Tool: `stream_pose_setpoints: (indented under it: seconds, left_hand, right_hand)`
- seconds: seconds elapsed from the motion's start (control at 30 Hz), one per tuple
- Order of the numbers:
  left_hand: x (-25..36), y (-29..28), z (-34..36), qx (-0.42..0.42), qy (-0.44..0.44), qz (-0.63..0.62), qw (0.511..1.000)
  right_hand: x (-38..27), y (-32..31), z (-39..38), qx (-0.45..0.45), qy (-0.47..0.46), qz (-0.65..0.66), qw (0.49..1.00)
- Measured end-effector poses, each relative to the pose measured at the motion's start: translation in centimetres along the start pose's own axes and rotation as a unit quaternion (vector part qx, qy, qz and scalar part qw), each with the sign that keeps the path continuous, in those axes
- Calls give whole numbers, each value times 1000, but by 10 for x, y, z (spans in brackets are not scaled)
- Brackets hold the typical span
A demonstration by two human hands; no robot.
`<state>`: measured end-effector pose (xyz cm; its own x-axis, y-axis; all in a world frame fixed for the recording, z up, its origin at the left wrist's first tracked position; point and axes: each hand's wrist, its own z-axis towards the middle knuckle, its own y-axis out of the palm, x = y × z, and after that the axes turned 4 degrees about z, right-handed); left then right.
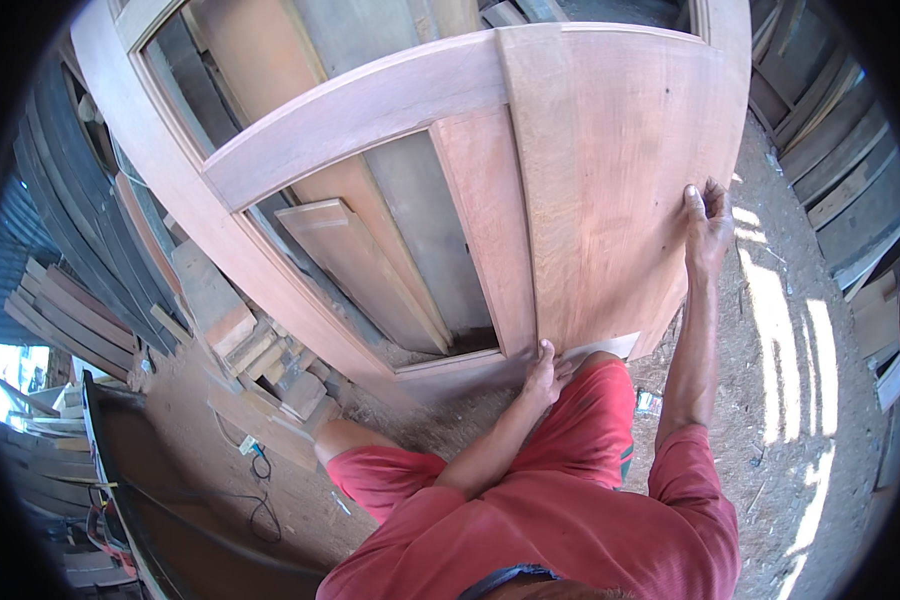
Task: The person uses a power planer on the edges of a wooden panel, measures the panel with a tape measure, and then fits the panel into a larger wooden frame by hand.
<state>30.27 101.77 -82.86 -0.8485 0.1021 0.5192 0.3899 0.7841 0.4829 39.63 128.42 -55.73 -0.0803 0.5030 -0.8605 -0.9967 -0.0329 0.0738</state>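
A wide, pinkish-brown wooden panel [620,180] leans against a large wooden door frame [270,270], covering much of its right half. A paler, rougher board strip [540,190] runs down the panel's left side. My right hand [708,215] is closed on the panel's right edge, thumb on the front face and fingers curled at the edge. Down at the lower edge, my left hand [544,378] grips the panel near the foot of the strip, its thumb up against the wood. The fingertips behind the edges are partly hidden.
Loose boards [355,265] lean behind the frame's open section. Offcuts [270,360] lie stacked left of my knee, near a cable [260,490] on the dusty floor. Stacked planks [840,150] line the right wall. A dark, long-sided container [170,500] stands lower left.
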Motion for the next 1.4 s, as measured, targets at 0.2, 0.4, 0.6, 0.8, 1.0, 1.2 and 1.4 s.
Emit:
stream_pose_setpoints:
  seconds: [0.2, 0.4, 0.6, 0.8, 1.0, 1.2, 1.4]
  left_hand:
    - [25, -39, -13, 11, -11, 228, 973]
    - [138, 3, -116, 198, 576, 472, 637]
    - [207, 79, -133, 260, 651, 539, 467]
    - [215, 59, -108, 255, 643, 572, 441]
    - [217, 49, -107, 263, 652, 577, 416]
    - [219, 54, -108, 278, 661, 589, 374]
    - [220, 55, -109, 220, 703, 576, 353]
  right_hand:
    - [-25, 19, -10, -13, 26, -5, 1000]
    - [-27, 11, -9, 28, -5, -34, 999]
    - [-35, 30, -30, 85, -50, -66, 993]
    - [-40, 61, -52, 138, -82, -81, 984]
    - [-31, 79, -60, 110, -54, -86, 989]
    - [-29, 77, -59, 121, -65, -60, 989]
    - [-25, 78, -62, 113, -60, -55, 990]
